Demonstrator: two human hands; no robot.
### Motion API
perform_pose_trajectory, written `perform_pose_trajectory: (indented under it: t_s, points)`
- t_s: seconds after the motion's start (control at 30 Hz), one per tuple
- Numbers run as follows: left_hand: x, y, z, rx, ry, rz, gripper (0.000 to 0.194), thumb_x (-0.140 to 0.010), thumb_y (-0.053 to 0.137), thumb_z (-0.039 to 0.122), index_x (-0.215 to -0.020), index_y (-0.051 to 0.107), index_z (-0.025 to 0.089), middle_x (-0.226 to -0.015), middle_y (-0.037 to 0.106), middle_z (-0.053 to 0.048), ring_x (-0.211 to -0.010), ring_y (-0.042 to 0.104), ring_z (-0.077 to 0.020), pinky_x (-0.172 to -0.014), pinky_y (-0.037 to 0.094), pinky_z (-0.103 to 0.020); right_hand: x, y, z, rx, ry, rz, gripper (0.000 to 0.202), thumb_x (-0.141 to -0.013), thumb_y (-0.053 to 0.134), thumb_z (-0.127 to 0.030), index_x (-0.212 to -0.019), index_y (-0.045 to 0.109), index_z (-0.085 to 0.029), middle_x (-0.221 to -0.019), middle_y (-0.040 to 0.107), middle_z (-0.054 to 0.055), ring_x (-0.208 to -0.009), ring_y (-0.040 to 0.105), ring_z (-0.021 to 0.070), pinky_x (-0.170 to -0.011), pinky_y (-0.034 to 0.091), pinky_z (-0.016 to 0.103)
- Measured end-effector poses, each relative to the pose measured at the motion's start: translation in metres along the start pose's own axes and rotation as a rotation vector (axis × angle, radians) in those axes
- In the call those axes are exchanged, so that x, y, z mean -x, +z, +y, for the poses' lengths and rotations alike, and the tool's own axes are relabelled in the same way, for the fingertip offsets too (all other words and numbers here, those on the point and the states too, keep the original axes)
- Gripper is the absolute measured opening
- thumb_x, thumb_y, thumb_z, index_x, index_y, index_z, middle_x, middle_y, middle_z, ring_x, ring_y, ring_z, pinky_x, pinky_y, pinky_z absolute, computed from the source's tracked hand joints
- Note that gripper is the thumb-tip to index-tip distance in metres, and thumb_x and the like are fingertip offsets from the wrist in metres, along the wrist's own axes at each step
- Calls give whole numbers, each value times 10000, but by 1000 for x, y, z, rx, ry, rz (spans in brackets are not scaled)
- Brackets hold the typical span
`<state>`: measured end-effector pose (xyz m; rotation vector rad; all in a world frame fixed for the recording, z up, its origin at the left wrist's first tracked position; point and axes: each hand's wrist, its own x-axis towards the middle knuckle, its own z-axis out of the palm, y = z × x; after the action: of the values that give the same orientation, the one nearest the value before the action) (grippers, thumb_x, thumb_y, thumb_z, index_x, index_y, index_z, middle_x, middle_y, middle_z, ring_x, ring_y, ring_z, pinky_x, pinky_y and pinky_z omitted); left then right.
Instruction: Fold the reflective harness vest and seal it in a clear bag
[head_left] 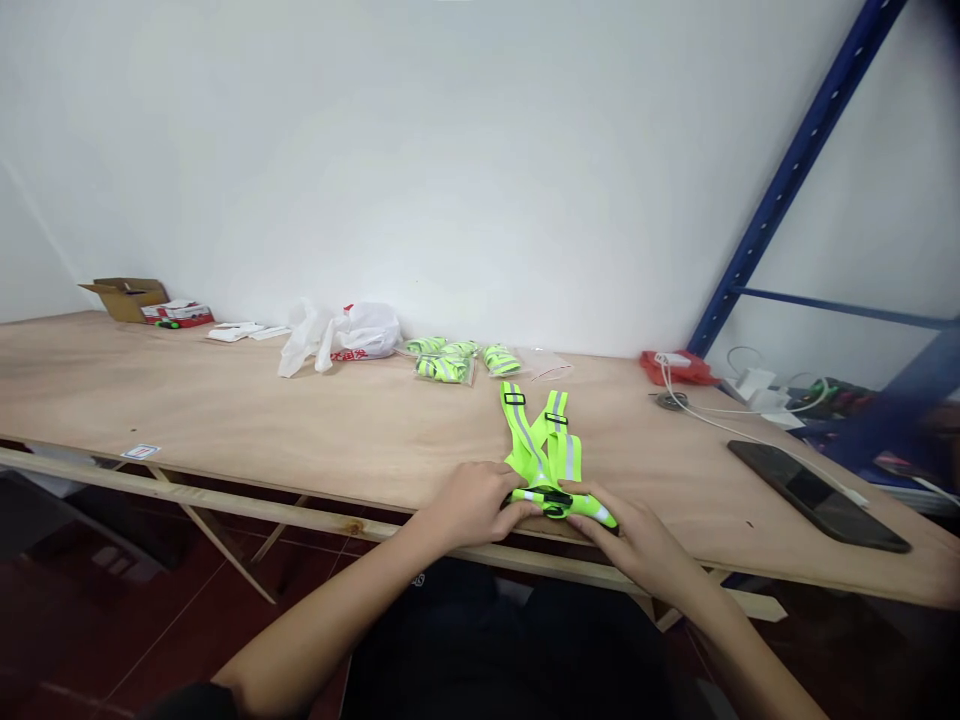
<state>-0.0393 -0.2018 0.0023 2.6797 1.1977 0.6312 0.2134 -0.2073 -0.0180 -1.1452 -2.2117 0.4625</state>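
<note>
Head view looked down on a long plywood worktop (300,420) with both hands at its near edge. The left hand (472,505) and the right hand (637,540) were set a little apart and pinched shut on the near end of a fluorescent yellow-green reflective strap harness (544,455), one hand at each side of its black buckle (555,497). From the hands the harness ran away toward the far wall, its long axis near to far and leaning slightly left; two straps with grey reflective stripes spread into a narrow V, each carrying a small black slider. Both hands were about equally near, the left on the left strap end, the right on the right end. The webbing looked soft, flat and limp, lying slack on the smooth wood.

Farther back lay a cluster of folded harnesses in clear bags (450,362), a crumpled white plastic bag (345,335) to their left, and a small cardboard box (127,297) at the far left. On the right lay a dark phone (817,495) flat on the wood, a white cable (720,420), and a red object (675,367), possibly cloth. A blue metal rack post (795,170) slanted up at the right.
</note>
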Motion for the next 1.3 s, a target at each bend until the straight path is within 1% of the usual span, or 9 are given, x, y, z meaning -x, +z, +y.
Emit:
perform_pose_trajectory:
  t_s: [0.17,0.37,0.5,0.73,0.83,0.93,1.07,1.2,1.3]
  points:
    - [-17,-8,-10,65,30,-31,372,-981,501,462,-960,735,174,-984,734,-92,-925,683,-248,-835,492,-313,-13,-6,4,-50,-47,5,343,-947,522,-459,-1136,686,-226,-1173,703,104,-1119,651,271,-982,520,393]
    - [-45,-8,-29,326,22,-114,425,-1013,410,454,-1132,686,153,-1153,717,-94,-1028,657,-241,-923,483,-325,-36,-10,16,-56,83,1,441,-937,521,-485,-1259,644,-210,-1296,680,104,-1173,639,311,-1011,506,460]
    - [-55,-2,-36,285,-25,-107,434,-1014,399,469,-1172,643,146,-1179,701,-108,-1047,644,-255,-931,475,-350,-44,-8,25,-16,89,9,465,-953,488,-491,-1289,646,-211,-1324,660,110,-1214,614,305,-1047,475,471]
    - [-61,8,-36,107,-177,0,317,-980,506,431,-1106,599,155,-1034,682,-88,-912,645,-231,-796,490,-319,-48,-5,29,192,133,37,436,-974,449,-474,-1217,690,-205,-1040,652,106,-1011,658,269,-920,534,430]
    - [-60,9,-29,-19,-86,69,188,-984,506,325,-1030,617,180,-1060,653,-80,-946,633,-217,-806,478,-300,-45,4,30,243,64,146,394,-958,494,-423,-1259,636,-211,-1218,613,122,-1156,605,277,-983,504,424]
    - [-57,11,-23,-114,-28,42,190,-995,453,256,-943,621,184,-993,653,-69,-885,634,-202,-767,469,-287,-41,12,32,262,0,147,333,-983,434,-361,-1196,643,-214,-1229,651,119,-1166,608,275,-1013,484,428]
    - [-47,11,-16,-178,29,17,268,-996,474,394,-925,602,170,-971,655,-91,-888,632,-229,-763,478,-311,-35,10,26,214,18,67,346,-1002,407,-391,-1216,616,-217,-1224,685,106,-1130,642,265,-978,501,411]
    - [-25,11,-9,-142,103,20,410,-935,547,562,-1019,588,163,-1022,664,-114,-975,627,-273,-820,500,-359,-22,-1,12,210,11,-29,456,-895,630,-501,-1252,591,-219,-1219,693,101,-1089,660,286,-910,534,412]
    - [-3,12,-4,-111,160,30,475,-891,629,540,-1195,552,183,-1164,654,-121,-1071,612,-288,-890,505,-386,-5,-1,5,243,-52,-43,575,-830,730,-474,-1313,567,-207,-1294,665,123,-1165,639,299,-964,526,426]
